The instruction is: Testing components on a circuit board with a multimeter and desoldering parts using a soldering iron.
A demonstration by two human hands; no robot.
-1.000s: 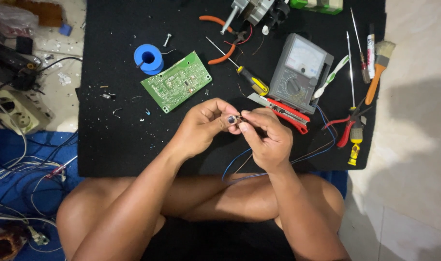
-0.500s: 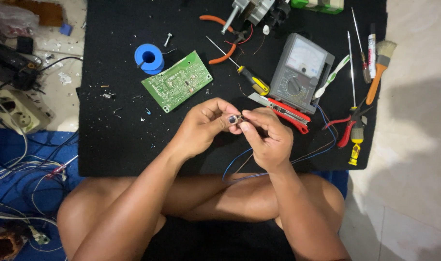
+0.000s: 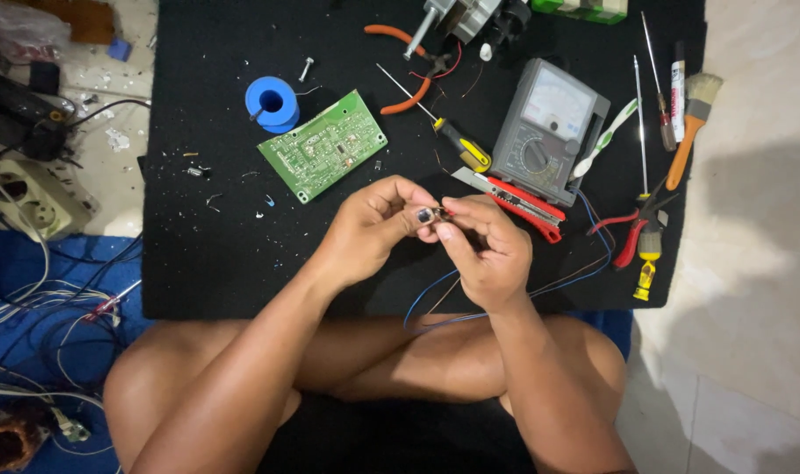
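Note:
My left hand (image 3: 371, 226) and my right hand (image 3: 487, 247) meet over the black mat (image 3: 207, 254), fingertips pinched together on a small dark round component (image 3: 425, 215). Thin blue and brown wires (image 3: 435, 290) trail from under my right hand toward my lap and off to the right. A green circuit board (image 3: 323, 144) lies just beyond my left hand. A red utility knife (image 3: 523, 204) lies right behind my right hand.
On the mat: a blue solder spool (image 3: 272, 102), a grey analog multimeter (image 3: 548, 128), a yellow-handled screwdriver (image 3: 444, 130), orange pliers (image 3: 408, 66), red cutters (image 3: 632, 230), a brush (image 3: 691, 123). A power strip (image 3: 31, 197) and loose wires (image 3: 31, 307) lie left.

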